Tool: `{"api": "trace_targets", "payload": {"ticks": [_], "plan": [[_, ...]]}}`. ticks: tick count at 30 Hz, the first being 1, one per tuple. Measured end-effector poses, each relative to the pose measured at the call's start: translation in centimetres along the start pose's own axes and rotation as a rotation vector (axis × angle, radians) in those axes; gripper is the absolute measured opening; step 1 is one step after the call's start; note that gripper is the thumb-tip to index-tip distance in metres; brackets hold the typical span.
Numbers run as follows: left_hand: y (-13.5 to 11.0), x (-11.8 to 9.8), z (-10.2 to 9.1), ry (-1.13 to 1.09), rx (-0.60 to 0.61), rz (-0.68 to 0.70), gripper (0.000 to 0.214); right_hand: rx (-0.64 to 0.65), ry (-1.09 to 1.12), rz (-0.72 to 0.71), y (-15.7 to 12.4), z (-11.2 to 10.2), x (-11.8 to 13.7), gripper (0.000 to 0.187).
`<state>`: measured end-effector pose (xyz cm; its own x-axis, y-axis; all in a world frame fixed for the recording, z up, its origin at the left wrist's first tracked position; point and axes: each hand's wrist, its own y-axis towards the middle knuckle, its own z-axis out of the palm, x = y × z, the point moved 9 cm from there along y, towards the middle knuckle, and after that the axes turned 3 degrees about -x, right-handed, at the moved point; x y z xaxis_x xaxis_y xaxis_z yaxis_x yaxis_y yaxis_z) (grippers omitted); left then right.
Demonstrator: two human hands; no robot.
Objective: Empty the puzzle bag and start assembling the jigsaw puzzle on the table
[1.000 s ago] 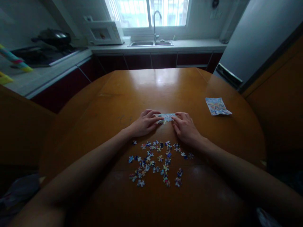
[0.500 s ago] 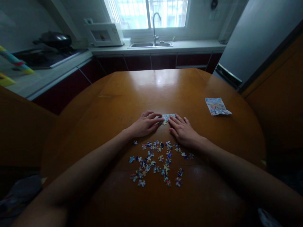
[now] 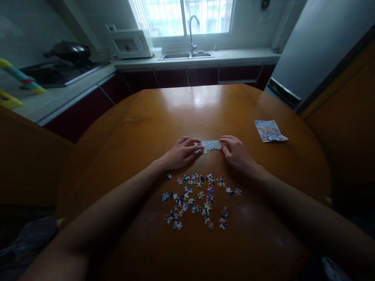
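Observation:
A short strip of joined puzzle pieces (image 3: 210, 145) lies on the round wooden table (image 3: 187, 113). My left hand (image 3: 181, 152) lies flat with its fingers stretched out, fingertips pressing the strip's left end. At the strip's right end, my right hand (image 3: 237, 153) has its fingers curled and touching it. Several loose puzzle pieces (image 3: 196, 199) are scattered on the table nearer to me, between my forearms.
A printed picture sheet (image 3: 270, 130) lies on the table to the right. Behind the table runs a kitchen counter with a sink and tap (image 3: 187, 52), a microwave (image 3: 129, 42) and a hob with a pan (image 3: 70, 50). A fridge (image 3: 310, 50) stands at right.
My right hand, flat over the strip's right half half a second ago, has drawn back to the strip's right end with its fingers curled. My left hand has stayed in place.

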<state>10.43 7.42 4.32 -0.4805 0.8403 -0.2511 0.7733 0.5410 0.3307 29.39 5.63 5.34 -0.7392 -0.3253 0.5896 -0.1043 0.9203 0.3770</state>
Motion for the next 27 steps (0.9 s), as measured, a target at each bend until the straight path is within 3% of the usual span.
{"api": "trace_targets", "payload": {"ticks": [6,14,27], "plan": [[0.1,0.0,-0.2,-0.026,-0.014,-0.018,0.037,-0.03,0.039,-0.022,0.3,-1.2,0.5,0.02],[0.1,-0.1,-0.4,-0.046,-0.047,-0.019,0.037,0.047,0.077,0.013,0.1,-1.0,0.8,0.018],[0.2,0.0,-0.6,-0.063,-0.09,-0.031,0.032,0.068,0.12,-0.011,-0.2,-0.8,1.7,0.014]]}}
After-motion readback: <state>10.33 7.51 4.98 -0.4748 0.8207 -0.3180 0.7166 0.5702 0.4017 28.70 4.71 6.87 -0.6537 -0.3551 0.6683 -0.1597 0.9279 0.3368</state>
